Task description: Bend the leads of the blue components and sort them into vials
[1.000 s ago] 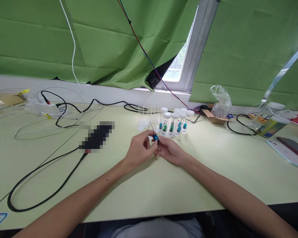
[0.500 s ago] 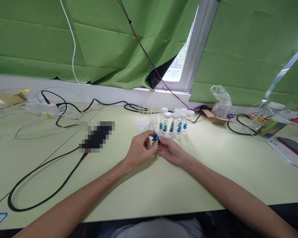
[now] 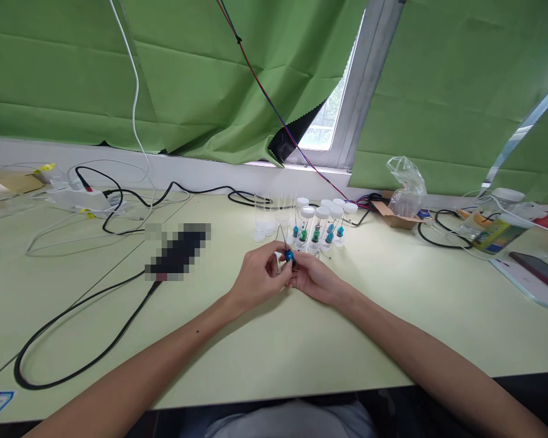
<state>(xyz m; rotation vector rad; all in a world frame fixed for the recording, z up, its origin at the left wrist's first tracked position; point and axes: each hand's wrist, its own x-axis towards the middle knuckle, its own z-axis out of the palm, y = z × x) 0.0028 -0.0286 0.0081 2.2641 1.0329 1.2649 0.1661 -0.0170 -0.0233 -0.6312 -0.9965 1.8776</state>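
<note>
My left hand (image 3: 259, 272) and my right hand (image 3: 316, 277) meet above the table, fingers closed on a small blue piece with thin dark wire (image 3: 289, 257) sticking up from it. Its exact kind is too small to make out, and fingertips cover part of it. Just beyond my hands stand several clear tubes with white caps (image 3: 322, 212), holding similar blue and green pieces with wires. To their left are clear uncapped tubes (image 3: 261, 210) and a few loose white caps (image 3: 259, 233).
A black cable (image 3: 22, 365) loops over the left of the table to a pixelated dark object (image 3: 178, 252). A white power strip (image 3: 80, 198) lies at the back left. An open cardboard box (image 3: 395, 220) with a plastic bag (image 3: 408, 182) stands back right, phones (image 3: 525, 283) farther right.
The blue piece has turned slightly and shifted a little to the right between my fingers. Both hands stay in nearly the same place.
</note>
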